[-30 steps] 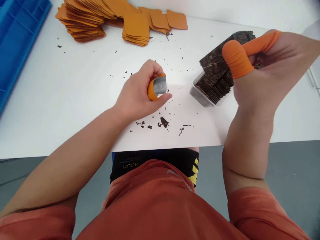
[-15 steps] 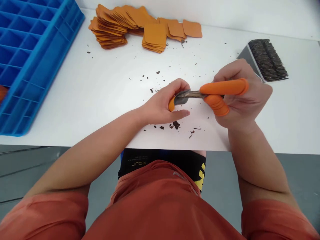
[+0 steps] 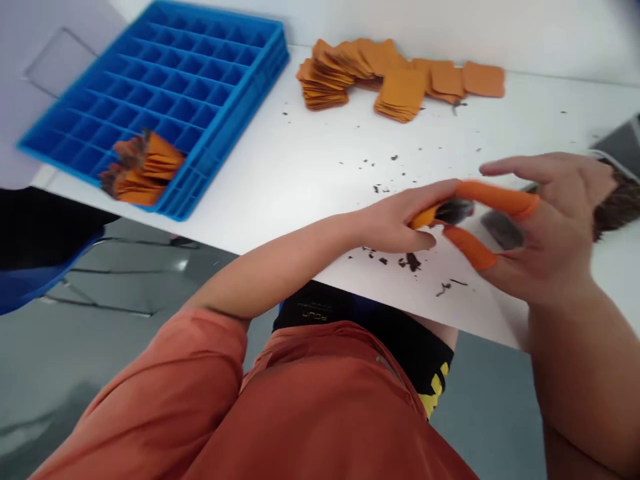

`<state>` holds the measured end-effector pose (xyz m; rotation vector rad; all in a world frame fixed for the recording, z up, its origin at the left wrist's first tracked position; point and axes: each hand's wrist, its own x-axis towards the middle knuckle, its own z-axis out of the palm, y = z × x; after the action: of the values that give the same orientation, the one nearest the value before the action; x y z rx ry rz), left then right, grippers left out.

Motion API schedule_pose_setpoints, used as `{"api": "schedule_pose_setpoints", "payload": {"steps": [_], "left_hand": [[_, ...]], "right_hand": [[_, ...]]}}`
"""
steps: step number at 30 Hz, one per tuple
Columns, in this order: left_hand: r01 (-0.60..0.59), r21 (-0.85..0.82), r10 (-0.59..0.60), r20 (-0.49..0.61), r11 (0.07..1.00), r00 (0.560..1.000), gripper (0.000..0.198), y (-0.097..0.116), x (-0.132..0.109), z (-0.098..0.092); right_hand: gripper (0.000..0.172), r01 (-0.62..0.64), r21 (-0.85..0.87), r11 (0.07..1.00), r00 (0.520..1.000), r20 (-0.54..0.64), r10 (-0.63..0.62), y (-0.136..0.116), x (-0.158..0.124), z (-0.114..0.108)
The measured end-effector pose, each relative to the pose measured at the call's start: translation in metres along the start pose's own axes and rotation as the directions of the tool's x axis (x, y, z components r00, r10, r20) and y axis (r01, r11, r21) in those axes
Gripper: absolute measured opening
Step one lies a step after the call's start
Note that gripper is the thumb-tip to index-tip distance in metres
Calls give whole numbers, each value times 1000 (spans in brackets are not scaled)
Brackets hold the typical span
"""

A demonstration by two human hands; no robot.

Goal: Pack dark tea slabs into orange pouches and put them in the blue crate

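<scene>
My left hand (image 3: 400, 220) is closed around a curled orange sheet (image 3: 424, 217) with a dark grey inner face. Dark material (image 3: 454, 211) shows inside the curl. My right hand (image 3: 545, 227) wears orange finger covers on thumb and index finger. Those two fingers are spread on either side of the curled sheet, the index tip near my left fingertips; whether they touch is blurred. A grey flat shape (image 3: 503, 230) shows between that thumb and index finger; I cannot tell what it is. Behind the right hand, a grey container holds dark brown strips (image 3: 620, 200).
Flat orange sheets (image 3: 400, 93) lie stacked and fanned at the back of the white table (image 3: 300, 167). A blue divided tray (image 3: 235, 127) at the left holds several folded orange pieces (image 3: 150, 170) in its near corner. Dark crumbs (image 3: 413, 261) are scattered about.
The view has swung left, bringing more of the blue tray into sight. My right thumb and index finger, earlier pinching a dark brown strip at the curled sheet, have spread apart around it.
</scene>
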<state>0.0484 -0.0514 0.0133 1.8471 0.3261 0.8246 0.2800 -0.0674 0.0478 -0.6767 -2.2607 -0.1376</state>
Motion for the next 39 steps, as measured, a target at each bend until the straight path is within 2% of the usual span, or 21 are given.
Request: {"api": "schedule_pose_setpoints", "payload": {"steps": [2,4,8,11,13,17,19,22,23,25,28,29,30,31,32,34,37,38,39], "left_hand": [[20,33,-22,64,999,998,46,2,-1,2],[28,107,-36,70,994,997,40,6,-1,4],[37,343,-24,-40,939,999,24,13,3,2],[108,501,-47,-133,859,990,18,16,5,-4],[141,562,-45,-181,815,983,16,20,4,-6],[64,585,103,-247,808,963,16,36,-5,-7],[92,597,85,-262,797,961,19,46,-12,-16],[246,659,-53,-299,711,953,16,65,-32,-52],[287,674,-82,-319,681,944,14,73,-43,-70],[370,695,-117,-384,617,916,29,91,-73,-114],[490,683,-95,-529,542,843,53,117,-138,-178],[540,661,-106,-577,521,810,61,123,-162,-195],[616,614,-136,-645,494,752,70,128,-184,-209],[678,576,-154,-699,457,698,76,132,-204,-219],[712,559,-145,-735,425,663,79,134,-221,-225],[724,531,-63,-786,441,615,81,138,-241,-228],[647,529,63,-798,549,599,76,143,-245,-223],[624,546,95,-790,559,605,76,145,-243,-222],[619,574,99,-771,536,630,75,146,-241,-223]], "right_hand": [[35,49,1,999,996,-76,-49,5,-1,2],[29,55,-25,998,992,-116,-58,8,-1,5],[30,12,-108,994,988,-151,-29,10,-2,9],[25,30,-124,992,974,-217,-57,11,-3,11],[27,4,-115,993,967,-252,-33,11,-5,11],[53,-66,-125,990,963,-269,30,10,-7,11],[50,-41,-153,987,955,-296,-6,7,-7,12],[35,-53,-121,991,964,-266,19,1,-6,13],[31,-72,-104,992,971,-235,46,-1,-6,13],[26,-115,-83,990,980,-171,100,-6,-6,12],[22,-160,-52,986,983,-103,154,-12,-5,8],[21,-167,-39,985,982,-99,162,-13,-5,7],[20,-173,-30,985,981,-98,169,-14,-5,6],[20,-178,-26,984,980,-90,175,-14,-5,6],[20,-182,-30,983,980,-83,179,-14,-5,6],[21,-182,-49,982,982,-66,178,-12,-6,8],[20,-154,-64,986,987,-57,150,-8,-7,11],[20,-141,-61,988,989,-55,138,-7,-7,12],[20,-131,-55,990,991,-45,129,-6,-7,12]]}}
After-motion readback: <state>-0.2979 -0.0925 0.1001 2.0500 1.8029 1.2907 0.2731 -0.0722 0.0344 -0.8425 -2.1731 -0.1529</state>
